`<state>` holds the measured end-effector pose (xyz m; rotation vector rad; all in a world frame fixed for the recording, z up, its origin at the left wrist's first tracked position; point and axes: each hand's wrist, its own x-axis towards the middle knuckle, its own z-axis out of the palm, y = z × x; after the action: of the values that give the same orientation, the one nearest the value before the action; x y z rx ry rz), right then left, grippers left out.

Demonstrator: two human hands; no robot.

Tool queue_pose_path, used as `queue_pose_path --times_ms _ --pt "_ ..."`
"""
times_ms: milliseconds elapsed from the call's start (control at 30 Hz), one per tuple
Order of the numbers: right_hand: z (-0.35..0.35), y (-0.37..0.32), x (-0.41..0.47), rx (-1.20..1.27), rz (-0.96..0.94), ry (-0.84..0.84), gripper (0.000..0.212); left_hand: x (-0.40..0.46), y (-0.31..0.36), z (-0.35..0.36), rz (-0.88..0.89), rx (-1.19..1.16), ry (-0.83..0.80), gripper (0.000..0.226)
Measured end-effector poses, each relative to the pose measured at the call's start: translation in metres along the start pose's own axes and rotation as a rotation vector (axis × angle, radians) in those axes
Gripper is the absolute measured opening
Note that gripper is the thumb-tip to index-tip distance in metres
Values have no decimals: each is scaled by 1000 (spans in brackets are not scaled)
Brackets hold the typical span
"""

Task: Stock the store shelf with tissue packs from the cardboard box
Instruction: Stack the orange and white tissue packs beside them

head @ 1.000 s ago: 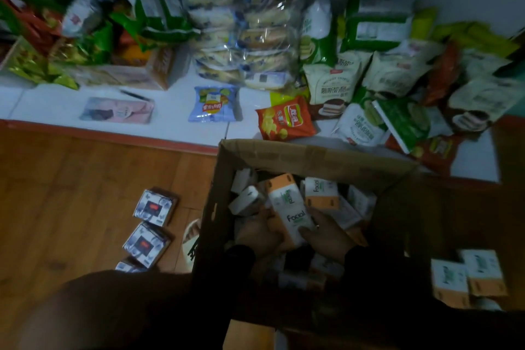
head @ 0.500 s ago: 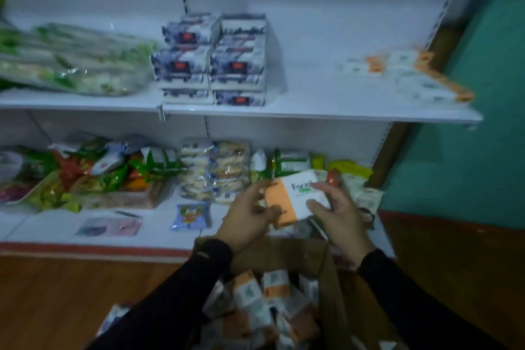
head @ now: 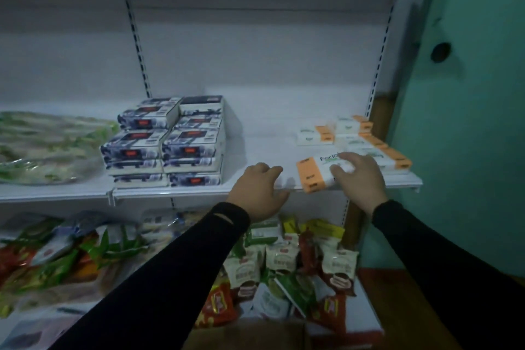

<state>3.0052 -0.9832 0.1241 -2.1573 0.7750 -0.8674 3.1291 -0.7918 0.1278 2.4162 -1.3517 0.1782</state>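
Your right hand [head: 358, 179] grips a tissue pack [head: 318, 172], fingers [head: 342, 169] curled over its white end. The pack lies flat at the near edge of the shelf [head: 264, 148], its long axis running left to right and tilted slightly, orange end to the left. Your left hand [head: 260, 192] rests on the shelf edge just left of it, fingers loosely bent, holding nothing. More packs [head: 352, 136] lie farther back and right. Bare shelf lies between them and the dark boxes [head: 167, 145] at left.

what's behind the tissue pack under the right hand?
Behind the tissue pack under the right hand: more orange-and-white packs on the shelf. The hand hides part of the nearest ones.
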Motion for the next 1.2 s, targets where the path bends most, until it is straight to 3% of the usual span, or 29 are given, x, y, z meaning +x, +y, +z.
queue_pose_path --times_ms 133,233,333,400,633,1200 --pt "7 6 23 -394 11 -74 49 32 -18 17 -113 93 -110 51" --pt "7 -2 25 -437 -184 -2 47 47 -30 23 -154 106 -171 58" --pt "16 -4 19 -585 -359 -218 58 61 -40 25 -146 183 -191 62" --pt "22 2 23 -683 -274 -372 61 68 -46 27 -129 206 -194 66" --pt "39 10 75 -786 -127 -411 67 69 -50 33 -105 220 -150 73" --pt "56 24 133 -836 -230 -370 71 71 -54 40 -76 244 -107 71"
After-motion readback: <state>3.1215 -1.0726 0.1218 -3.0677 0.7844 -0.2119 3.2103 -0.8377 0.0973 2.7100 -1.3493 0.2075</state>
